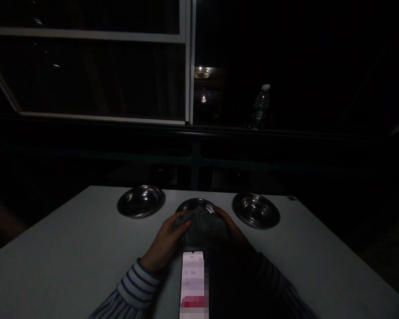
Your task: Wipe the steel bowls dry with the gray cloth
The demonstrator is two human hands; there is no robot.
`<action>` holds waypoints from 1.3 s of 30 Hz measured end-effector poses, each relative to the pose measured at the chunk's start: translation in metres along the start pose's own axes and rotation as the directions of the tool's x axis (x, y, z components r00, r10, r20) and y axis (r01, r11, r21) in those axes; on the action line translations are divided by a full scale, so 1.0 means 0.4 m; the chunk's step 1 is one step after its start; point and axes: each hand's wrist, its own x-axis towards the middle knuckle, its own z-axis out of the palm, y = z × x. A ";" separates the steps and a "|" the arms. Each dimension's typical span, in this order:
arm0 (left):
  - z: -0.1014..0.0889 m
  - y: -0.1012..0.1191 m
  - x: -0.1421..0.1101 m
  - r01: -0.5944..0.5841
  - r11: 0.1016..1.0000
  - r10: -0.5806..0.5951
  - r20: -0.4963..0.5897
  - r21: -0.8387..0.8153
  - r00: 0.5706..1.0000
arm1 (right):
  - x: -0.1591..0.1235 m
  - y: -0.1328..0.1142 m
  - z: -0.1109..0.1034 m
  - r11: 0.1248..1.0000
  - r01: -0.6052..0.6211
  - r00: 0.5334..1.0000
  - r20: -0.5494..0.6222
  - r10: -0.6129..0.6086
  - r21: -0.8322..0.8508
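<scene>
A dark grey cloth is bunched between my two hands, in front of a shiny metal plate at the middle of the table. My left hand grips the cloth's left side, its thumb lying on top. On the cloth's right side, my right hand is closed, mostly in deep shadow. The cloth and hands cover the near part of the plate, so I cannot tell whether they touch it. Just below the cloth, a lit phone shows a timer, part of its screen blurred out.
A second metal plate sits at the back left of the white table, a third plate at the back right. Beyond the table, a plastic bottle stands on a dark ledge beside a window frame. The surroundings are very dark.
</scene>
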 end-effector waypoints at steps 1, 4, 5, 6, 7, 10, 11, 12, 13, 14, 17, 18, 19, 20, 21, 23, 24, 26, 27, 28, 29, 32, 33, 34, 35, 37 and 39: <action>-0.004 0.001 0.002 0.002 1.000 -0.002 0.001 -0.004 1.000 | 0.005 -0.005 -0.004 0.995 -0.061 0.997 0.048 0.057 0.075; -0.010 0.005 0.007 -0.003 1.000 0.003 -0.052 0.006 0.999 | 0.013 -0.024 -0.013 0.962 -0.220 0.971 0.131 0.199 0.163; -0.011 0.007 0.007 -0.011 1.000 0.012 -0.077 0.011 0.997 | 0.015 -0.029 -0.015 0.953 -0.259 0.965 0.091 0.247 0.157; -0.012 0.009 0.007 -0.013 1.000 0.015 -0.095 0.015 0.995 | 0.016 -0.032 -0.017 0.946 -0.287 0.958 0.021 0.287 0.151; -0.014 0.011 0.006 -0.008 1.000 0.010 -0.104 0.016 0.995 | 0.016 -0.034 -0.020 0.940 -0.308 0.946 -0.057 0.319 0.146; -0.018 0.013 0.003 0.031 0.999 -0.029 -0.077 0.031 0.997 | 0.013 -0.032 -0.031 0.925 -0.342 0.913 -0.174 0.368 0.164; -0.019 0.012 0.003 0.043 0.998 -0.040 -0.064 0.050 0.997 | 0.012 -0.031 -0.035 0.921 -0.340 0.910 -0.179 0.373 0.190; -0.020 0.010 0.004 0.045 0.995 -0.040 -0.064 0.084 0.997 | 0.011 -0.031 -0.039 0.916 -0.337 0.910 -0.177 0.376 0.218; -0.021 0.008 0.005 0.031 0.990 -0.019 -0.087 0.139 0.996 | 0.010 -0.032 -0.041 0.912 -0.331 0.909 -0.177 0.377 0.242; -0.022 0.005 0.007 0.001 0.976 0.030 -0.140 0.216 0.990 | 0.009 -0.034 -0.043 0.910 -0.323 0.908 -0.187 0.375 0.259; -0.016 0.000 0.007 -0.099 0.867 0.291 -0.335 0.489 0.896 | 0.014 -0.044 -0.040 0.921 -0.298 0.905 -0.232 0.357 0.252; -0.009 0.000 0.004 -0.117 0.837 0.342 -0.343 0.535 0.875 | 0.017 -0.047 -0.034 0.927 -0.289 0.908 -0.239 0.345 0.237; 0.000 0.002 0.000 -0.130 0.835 0.342 -0.320 0.535 0.884 | 0.021 -0.050 -0.027 0.935 -0.277 0.915 -0.238 0.327 0.221; 0.012 0.004 -0.005 -0.132 0.860 0.290 -0.260 0.493 0.921 | 0.026 -0.052 -0.018 0.944 -0.262 0.923 -0.233 0.307 0.202; 0.025 0.007 -0.010 -0.110 0.908 0.196 -0.178 0.405 0.964 | 0.030 -0.053 -0.007 0.952 -0.250 0.932 -0.223 0.286 0.179; 0.049 0.009 -0.017 -0.012 0.981 0.024 -0.062 0.192 0.998 | 0.035 -0.052 0.014 0.965 -0.235 0.949 -0.188 0.254 0.113; 0.057 0.009 -0.018 0.031 0.994 -0.027 -0.042 0.102 0.999 | 0.035 -0.049 0.023 0.972 -0.224 0.958 -0.170 0.232 0.065; 0.065 0.002 -0.013 0.076 0.997 -0.077 -0.053 -0.021 0.996 | 0.031 -0.042 0.037 0.985 -0.159 0.977 -0.154 0.148 -0.065; 0.064 -0.004 -0.007 0.078 0.995 -0.082 -0.075 -0.056 0.994 | 0.027 -0.037 0.042 0.984 -0.117 0.982 -0.163 0.094 -0.136; 0.062 -0.010 -0.001 0.075 0.994 -0.083 -0.095 -0.079 0.992 | 0.022 -0.032 0.048 0.976 -0.080 0.981 -0.190 0.042 -0.202; 0.059 -0.016 0.005 0.069 0.993 -0.079 -0.114 -0.093 0.990 | 0.016 -0.026 0.053 0.963 -0.056 0.975 -0.224 -0.004 -0.262; 0.055 -0.031 0.022 0.037 0.995 -0.056 -0.206 -0.095 0.977 | -0.002 -0.008 0.076 0.915 0.021 0.963 -0.238 -0.127 -0.403; 0.056 -0.032 0.026 0.028 0.995 -0.050 -0.234 -0.097 0.971 | -0.005 -0.002 0.084 0.892 0.081 0.968 -0.179 -0.177 -0.445; 0.056 -0.030 0.030 0.025 0.994 -0.050 -0.246 -0.106 0.968 | -0.005 0.003 0.090 0.867 0.146 0.971 -0.098 -0.218 -0.477; 0.056 -0.027 0.032 0.031 0.992 -0.059 -0.234 -0.123 0.970 | -0.002 0.008 0.093 0.846 0.200 0.972 -0.011 -0.237 -0.494; 0.045 -0.015 0.035 0.078 0.984 -0.101 -0.140 -0.162 0.985 | 0.013 0.017 0.086 0.839 0.239 0.971 0.111 -0.212 -0.489; 0.015 -0.003 0.037 0.128 0.982 -0.140 -0.083 -0.140 0.987 | 0.039 0.022 0.061 0.860 0.202 0.978 0.135 -0.157 -0.468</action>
